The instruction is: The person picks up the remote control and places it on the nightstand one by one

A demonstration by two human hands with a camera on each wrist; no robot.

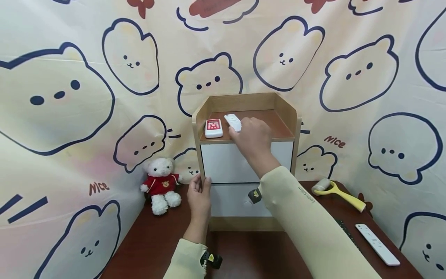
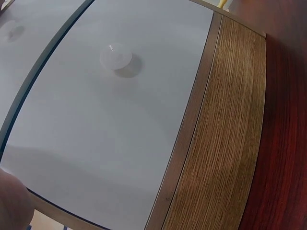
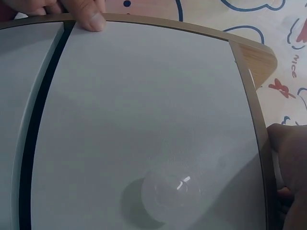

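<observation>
A small wooden cabinet with two white drawers stands on a dark red table. On its top shelf lie a red-and-white device and a white remote. My right hand reaches onto the shelf, its fingers curled over the near end of that remote. My left hand grips the cabinet's left edge where the two drawers meet; its thumb presses on the front frame. The upper drawer's clear knob and the lower drawer's knob show in the wrist views.
A white teddy bear in a red top sits left of the cabinet. To its right lie a yellow lint roller, a dark remote and another white remote. A bear-print curtain hangs behind.
</observation>
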